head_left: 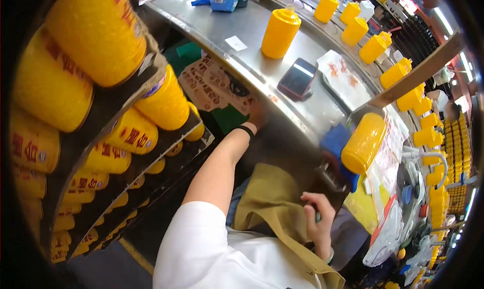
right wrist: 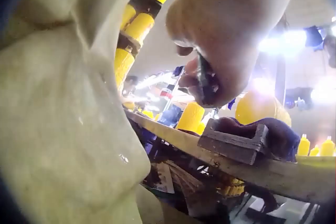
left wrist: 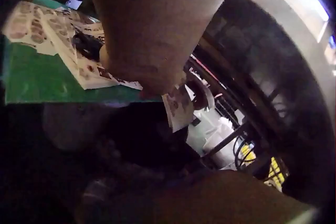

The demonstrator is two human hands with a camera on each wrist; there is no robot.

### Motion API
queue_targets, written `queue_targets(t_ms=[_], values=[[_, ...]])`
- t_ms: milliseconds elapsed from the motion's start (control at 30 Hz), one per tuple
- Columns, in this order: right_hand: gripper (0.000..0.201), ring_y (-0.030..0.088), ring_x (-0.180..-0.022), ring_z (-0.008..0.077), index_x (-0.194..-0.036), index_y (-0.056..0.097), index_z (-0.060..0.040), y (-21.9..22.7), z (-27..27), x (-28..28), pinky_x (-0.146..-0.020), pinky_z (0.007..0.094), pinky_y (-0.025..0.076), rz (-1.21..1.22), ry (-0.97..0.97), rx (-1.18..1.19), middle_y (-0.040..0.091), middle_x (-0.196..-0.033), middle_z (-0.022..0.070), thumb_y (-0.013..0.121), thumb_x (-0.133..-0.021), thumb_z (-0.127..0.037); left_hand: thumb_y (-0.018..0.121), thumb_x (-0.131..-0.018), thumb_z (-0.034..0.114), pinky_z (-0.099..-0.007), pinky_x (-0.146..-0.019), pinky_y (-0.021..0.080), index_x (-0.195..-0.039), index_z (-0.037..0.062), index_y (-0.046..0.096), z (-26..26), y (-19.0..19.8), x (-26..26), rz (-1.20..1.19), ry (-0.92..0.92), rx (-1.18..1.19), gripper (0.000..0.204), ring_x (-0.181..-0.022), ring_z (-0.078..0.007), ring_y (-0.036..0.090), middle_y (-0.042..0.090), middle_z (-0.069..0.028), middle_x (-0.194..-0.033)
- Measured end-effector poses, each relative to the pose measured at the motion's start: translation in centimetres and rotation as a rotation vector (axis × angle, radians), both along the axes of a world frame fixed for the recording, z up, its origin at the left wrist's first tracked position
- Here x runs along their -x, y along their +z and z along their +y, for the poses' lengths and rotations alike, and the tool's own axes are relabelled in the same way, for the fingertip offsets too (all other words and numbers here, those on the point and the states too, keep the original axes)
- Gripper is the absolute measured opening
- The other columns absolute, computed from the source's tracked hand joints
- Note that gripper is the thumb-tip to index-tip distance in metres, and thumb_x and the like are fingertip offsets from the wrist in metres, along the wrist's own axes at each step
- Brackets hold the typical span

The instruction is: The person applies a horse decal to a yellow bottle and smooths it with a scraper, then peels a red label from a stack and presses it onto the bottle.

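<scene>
The left hand reaches below the table edge, beside printed label sheets on a green surface. In the left wrist view, a small printed sheet sticks out at the fingers of the left hand, which appears to pinch it; the fingertips are mostly hidden. Black-handled scissors, or something like them, lie on the label sheets. Near the apron, the right hand is raised with its fingers curled round a small dark object, most of it covered by the palm.
Stacked yellow containers fill racks at the left. On the metal table are an upright yellow bottle, a phone and a white tray. Another yellow bottle leans on a blue cloth; more bottles line a conveyor.
</scene>
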State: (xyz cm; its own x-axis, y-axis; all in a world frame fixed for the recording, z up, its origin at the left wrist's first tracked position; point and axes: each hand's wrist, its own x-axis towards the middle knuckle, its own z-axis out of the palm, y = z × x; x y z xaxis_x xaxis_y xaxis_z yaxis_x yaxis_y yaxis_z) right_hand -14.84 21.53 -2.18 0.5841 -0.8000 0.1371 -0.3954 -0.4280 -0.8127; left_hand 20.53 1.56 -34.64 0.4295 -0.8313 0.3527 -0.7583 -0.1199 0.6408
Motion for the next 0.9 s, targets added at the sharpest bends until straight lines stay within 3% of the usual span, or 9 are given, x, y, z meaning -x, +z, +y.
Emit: queue_targets(t_ms=[133,200,267,333,400,567,900], values=[[0.027,0.066,-0.079,0.0225,-0.112,0.071,-0.0009,-1.4,-1.8,0.1,-0.073,0.0314,0.054,0.097,0.066,-0.131,0.070,-0.100,0.0135,0.071,-0.085,0.002,0.067,-0.089,0.018,-0.0534,-0.107,0.042,-0.129,-0.0008,0.057,0.0,-1.1,-1.0,0.104,-0.056,-0.233,0.045,-0.124,-0.0491,0.051,0.058,-0.0281,-0.127],[0.030,0.068,-0.087,0.0237,-0.113,0.071,-0.0009,-2.2,-2.5,-0.3,-0.079,0.0321,0.053,0.084,0.075,-0.241,0.071,-0.102,0.0149,0.066,-0.085,0.005,0.067,-0.089,0.018,-0.0531,-0.106,0.043,-0.128,-0.0009,0.058,0.0,-1.5,-1.4,0.086,-0.047,-0.301,0.044,-0.123,-0.0488,0.052,0.059,-0.0281,-0.126],[0.029,0.070,-0.091,0.0253,-0.115,0.071,-0.0009,-2.9,-3.4,-1.0,-0.082,0.0323,0.054,0.130,0.149,-0.197,0.072,-0.104,0.0153,0.066,-0.086,0.004,0.067,-0.090,0.018,-0.0528,-0.106,0.043,-0.128,-0.0009,0.058,-0.3,-1.3,-1.8,0.074,-0.039,-0.341,0.044,-0.123,-0.0485,0.053,0.059,-0.0282,-0.126],[0.028,0.070,-0.093,0.0269,-0.116,0.071,-0.0008,-3.4,-4.6,-1.6,-0.084,0.0332,0.054,0.095,0.170,-0.169,0.072,-0.104,0.0151,0.067,-0.088,0.002,0.066,-0.090,0.017,-0.0525,-0.105,0.044,-0.128,-0.0009,0.058,-0.2,-1.1,-2.6,0.070,-0.034,-0.362,0.043,-0.122,-0.0482,0.053,0.059,-0.0282,-0.125],[0.027,0.070,-0.094,0.0283,-0.116,0.071,-0.0009,-3.1,-5.5,-2.2,-0.085,0.0345,0.054,0.112,0.063,-0.338,0.072,-0.103,0.0154,0.066,-0.089,0.001,0.066,-0.090,0.017,-0.0522,-0.105,0.044,-0.128,-0.0009,0.059,0.4,-0.8,-3.2,0.064,-0.037,-0.383,0.042,-0.122,-0.0479,0.054,0.060,-0.0283,-0.125],[0.029,0.066,-0.105,0.0283,-0.123,0.068,-0.0031,-3.8,-7.4,-2.5,-0.095,0.0357,0.050,0.151,0.108,-0.416,0.069,-0.110,0.0161,0.064,-0.094,-0.004,0.065,-0.091,0.017,-0.0515,-0.103,0.045,-0.127,-0.0009,0.059,2.0,0.2,-4.5,0.056,-0.034,-0.420,0.040,-0.120,-0.0472,0.055,0.060,-0.0284,-0.124],[0.028,0.065,-0.102,0.0305,-0.122,0.068,-0.0043,-4.0,-7.6,-2.7,-0.093,0.0361,0.050,0.193,0.151,-0.382,0.067,-0.110,0.0150,0.066,-0.094,-0.008,0.064,-0.093,0.017,-0.0501,-0.100,0.048,-0.125,-0.0009,0.061,3.2,2.7,-5.6,0.058,-0.025,-0.429,0.037,-0.117,-0.0458,0.058,0.062,-0.0287,-0.121]])
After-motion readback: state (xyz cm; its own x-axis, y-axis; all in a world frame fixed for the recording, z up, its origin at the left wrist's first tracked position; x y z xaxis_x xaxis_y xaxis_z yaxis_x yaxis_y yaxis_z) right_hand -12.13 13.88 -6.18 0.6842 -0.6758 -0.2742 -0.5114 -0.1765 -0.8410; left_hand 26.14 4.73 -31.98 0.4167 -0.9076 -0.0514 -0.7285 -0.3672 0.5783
